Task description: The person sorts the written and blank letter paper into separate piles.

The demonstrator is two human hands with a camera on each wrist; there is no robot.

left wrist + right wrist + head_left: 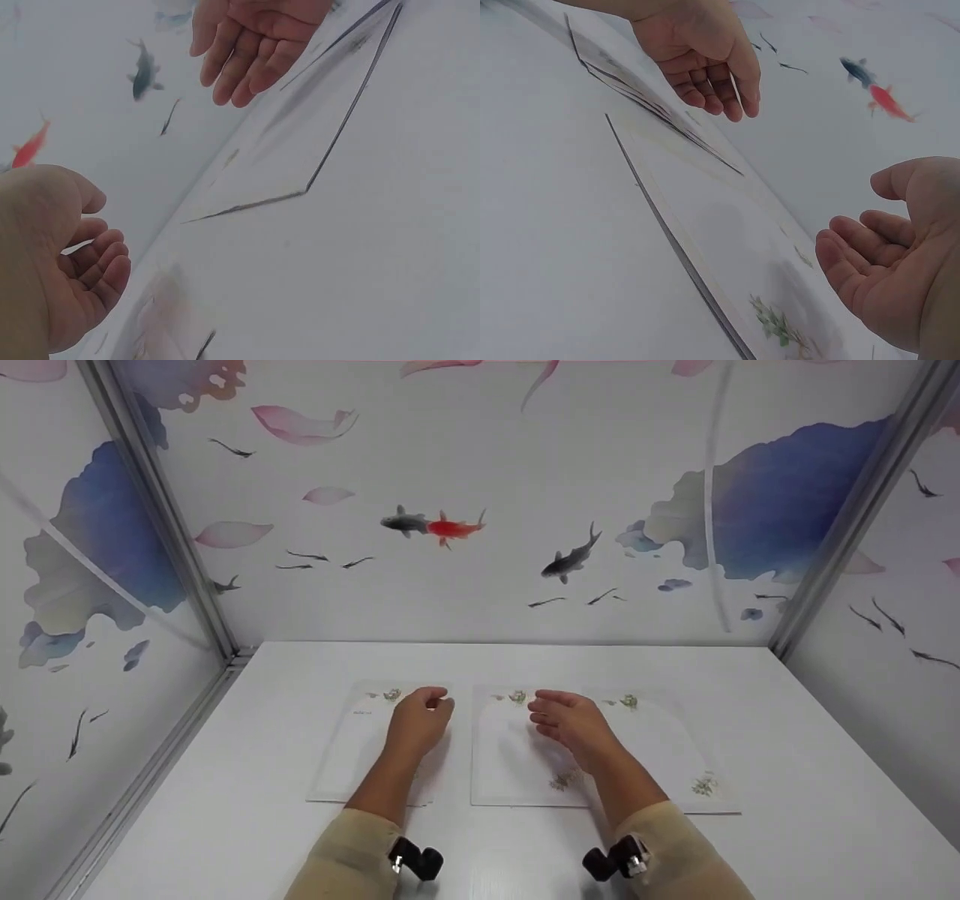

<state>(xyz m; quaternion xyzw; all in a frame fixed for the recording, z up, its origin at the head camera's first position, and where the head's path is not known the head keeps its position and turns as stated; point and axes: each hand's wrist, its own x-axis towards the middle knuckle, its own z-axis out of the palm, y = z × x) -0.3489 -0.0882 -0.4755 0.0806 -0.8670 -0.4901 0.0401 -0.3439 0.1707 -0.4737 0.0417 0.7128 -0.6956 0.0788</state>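
Observation:
My left hand (421, 720) hovers over the left paper item (337, 769), a white rectangle with small printed plants. Its fingers are loosely curled, with nothing between them. Over the right paper piece (506, 769), my right hand (577, 727) hangs with relaxed fingers and an empty palm. That piece adjoins another printed sheet (667, 757) on its right; whether they are joined, I cannot tell. In the right wrist view, the left item's edge (641, 101) looks layered, like several sheets or pages. Both palms face inward, apart from each other and from the paper.
The white table (810, 757) carries the papers, with a narrow gap between the left and right ones. A back wall (480, 600) and side walls printed with fish and petals enclose it, with metal posts (169, 525) at the corners. Black clamps (416, 859) sit at both sleeves.

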